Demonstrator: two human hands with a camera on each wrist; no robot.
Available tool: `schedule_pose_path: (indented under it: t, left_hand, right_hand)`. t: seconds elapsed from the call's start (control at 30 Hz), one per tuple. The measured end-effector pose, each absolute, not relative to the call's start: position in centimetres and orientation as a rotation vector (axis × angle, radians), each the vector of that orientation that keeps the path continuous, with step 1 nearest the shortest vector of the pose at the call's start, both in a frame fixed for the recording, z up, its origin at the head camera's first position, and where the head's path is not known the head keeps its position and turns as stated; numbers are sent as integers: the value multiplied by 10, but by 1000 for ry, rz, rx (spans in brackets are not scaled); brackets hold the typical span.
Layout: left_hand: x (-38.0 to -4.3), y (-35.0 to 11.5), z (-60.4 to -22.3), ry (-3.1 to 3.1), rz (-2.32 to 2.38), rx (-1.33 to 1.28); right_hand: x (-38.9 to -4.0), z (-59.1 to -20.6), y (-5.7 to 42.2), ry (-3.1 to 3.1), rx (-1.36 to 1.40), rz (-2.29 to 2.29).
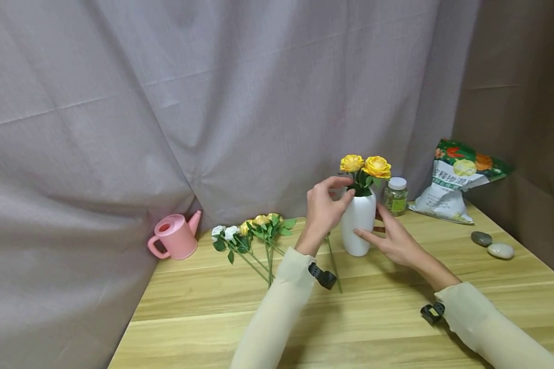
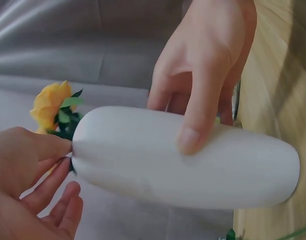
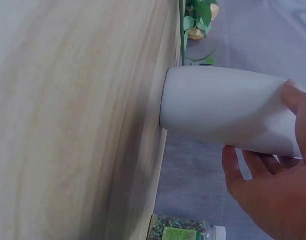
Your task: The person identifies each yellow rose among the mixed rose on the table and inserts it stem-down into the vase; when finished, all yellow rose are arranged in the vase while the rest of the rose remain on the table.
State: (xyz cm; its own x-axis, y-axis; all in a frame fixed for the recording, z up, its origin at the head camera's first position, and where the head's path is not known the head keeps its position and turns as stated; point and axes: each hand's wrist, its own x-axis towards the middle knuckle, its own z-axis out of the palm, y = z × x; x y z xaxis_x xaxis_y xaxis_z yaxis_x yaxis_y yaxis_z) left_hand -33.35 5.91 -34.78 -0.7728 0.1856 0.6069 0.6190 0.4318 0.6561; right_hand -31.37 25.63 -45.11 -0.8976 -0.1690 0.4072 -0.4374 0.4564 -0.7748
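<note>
A white vase (image 1: 357, 225) stands upright on the table, with two yellow roses (image 1: 377, 167) and green leaves rising from its mouth. My right hand (image 1: 394, 238) holds the vase from the right; in the left wrist view its thumb lies along the white side. At the rim, my left hand (image 1: 325, 205) pinches at the leafy stems of the roses. In the left wrist view, the left hand's (image 2: 35, 175) thumb and forefinger meet by dark leaves at the mouth, the other fingers loosely bent. The stems inside the vase are hidden.
White and yellow roses (image 1: 260, 221) lie left of the vase, and a loose green stem (image 1: 334, 261) lies near the left wrist. A pink watering can (image 1: 175, 238) stands far left. Right are a jar (image 1: 397, 197) of pellets, a printed bag (image 1: 448, 189) and two stones (image 1: 500, 250).
</note>
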Motion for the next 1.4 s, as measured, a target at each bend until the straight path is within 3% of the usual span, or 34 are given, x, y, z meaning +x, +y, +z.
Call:
schedule_pose_path:
  t: [0.47, 0.93, 1.4]
  left_hand:
    - [-337, -24, -365, -2133, -1485, -523]
    - [-355, -100, -431, -2270, -1447, -129]
    - [-355, -131, -454, -2579, -1153, 1]
  right_hand:
    - [-311, -450, 258, -2443, 491, 1437]
    - [-310, -451, 257, -2446, 482, 1429]
    - [-310, -450, 257, -2442, 495, 1436]
